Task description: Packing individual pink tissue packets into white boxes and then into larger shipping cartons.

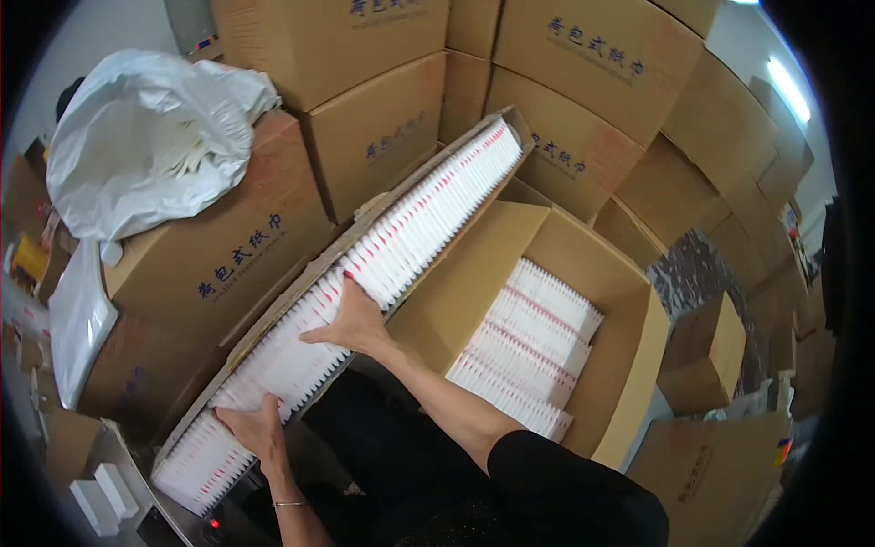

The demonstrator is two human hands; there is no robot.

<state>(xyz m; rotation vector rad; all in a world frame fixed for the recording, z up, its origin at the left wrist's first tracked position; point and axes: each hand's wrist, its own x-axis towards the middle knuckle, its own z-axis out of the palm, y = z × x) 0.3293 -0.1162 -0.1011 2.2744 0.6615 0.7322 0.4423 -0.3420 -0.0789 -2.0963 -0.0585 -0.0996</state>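
A long row of white tissue packs (427, 223) with red marks stands on edge, tightly lined up in a narrow cardboard-sided trough. This row runs slantwise from the lower left to the upper middle. My left hand (255, 428) grips packs near the lower end, thumb up and fingertips partly hidden among them. Farther up the row, my right hand (360, 319) presses on the packs with thumb and forefinger apart. Its other fingers are hidden. A stretch of packs lies between my two hands. To the right, an open cardboard box (629, 374) holds several rows of similar packs (529, 342).
Stacked cardboard boxes (583, 64) rise behind the trough. A white plastic bag (109, 173) rests on a box (264, 191) at the left. At the right are a smaller box (702, 360) and a carton (711, 465). Small white boxes (100, 501) lie at lower left.
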